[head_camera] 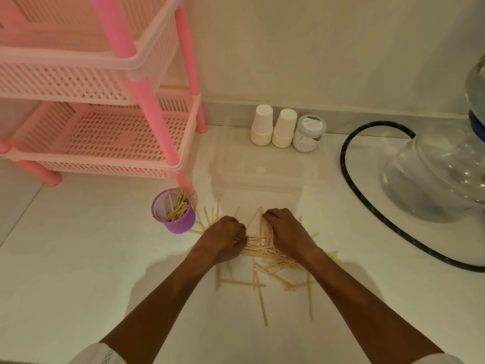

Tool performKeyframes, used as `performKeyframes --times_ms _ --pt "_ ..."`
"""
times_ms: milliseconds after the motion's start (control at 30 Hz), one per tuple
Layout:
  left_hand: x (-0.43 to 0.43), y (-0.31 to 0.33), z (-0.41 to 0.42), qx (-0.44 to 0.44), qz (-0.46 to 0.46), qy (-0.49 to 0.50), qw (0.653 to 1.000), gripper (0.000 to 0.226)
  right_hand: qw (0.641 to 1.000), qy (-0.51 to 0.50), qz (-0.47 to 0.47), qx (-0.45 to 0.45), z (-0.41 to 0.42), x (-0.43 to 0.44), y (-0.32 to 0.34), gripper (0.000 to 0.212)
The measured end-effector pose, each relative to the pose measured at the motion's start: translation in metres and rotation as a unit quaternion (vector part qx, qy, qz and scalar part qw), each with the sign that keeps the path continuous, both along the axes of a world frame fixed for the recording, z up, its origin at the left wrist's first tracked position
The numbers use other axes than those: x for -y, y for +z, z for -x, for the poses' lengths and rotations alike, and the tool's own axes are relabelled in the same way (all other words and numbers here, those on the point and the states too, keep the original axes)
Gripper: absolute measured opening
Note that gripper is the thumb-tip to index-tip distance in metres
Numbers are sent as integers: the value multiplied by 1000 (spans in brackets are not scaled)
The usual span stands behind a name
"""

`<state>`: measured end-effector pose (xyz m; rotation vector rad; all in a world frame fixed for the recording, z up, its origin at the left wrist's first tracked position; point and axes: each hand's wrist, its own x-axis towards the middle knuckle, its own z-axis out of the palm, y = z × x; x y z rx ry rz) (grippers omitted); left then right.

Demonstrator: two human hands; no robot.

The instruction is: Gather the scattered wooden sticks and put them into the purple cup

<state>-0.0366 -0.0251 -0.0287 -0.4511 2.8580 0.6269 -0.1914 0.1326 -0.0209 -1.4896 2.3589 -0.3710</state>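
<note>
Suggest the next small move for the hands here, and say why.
Likely scoop the wooden sticks between the left hand and right hand into one bunch and lift it to the purple cup, which sits just left and has room.

Home interior, likely. Pale surface against plain wall; pink plastic tiered rack (pixel 105 132) far left; paper cups (pixel 273 127), jar (pixel 309 134) by wall; glass vessel (pixel 441 174) with hose (pixel 342 158) right.

left hand (pixel 225 239), right hand (pixel 286 232): fingertips hidden; jar (pixel 309 132) label unreadable
</note>
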Motion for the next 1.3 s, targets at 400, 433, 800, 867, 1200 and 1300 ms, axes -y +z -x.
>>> performKeyframes --times_ms 400,433,800,867,1200,1300 --pt "-2 13 -13 94 47 9 994 136 997 -33 -40 61 1 -37 14 82" --pt "-3 13 -11 100 57 2 993 132 996 -24 -76 34 0 -37 14 92" --pt "-19 18 0 51 -33 11 998 76 998 -13 -67 -15 -21 -35 2 46" --pt "-20 18 0 47 -35 12 998 70 998 -12 -53 -13 -22 -38 1 41" --pt "-24 17 6 26 -15 -8 1000 21 999 10 29 -20 -18 -47 1 25" --pt "-23 12 7 14 -10 -12 1000 19 998 16 46 -28 -16 -49 0 20"
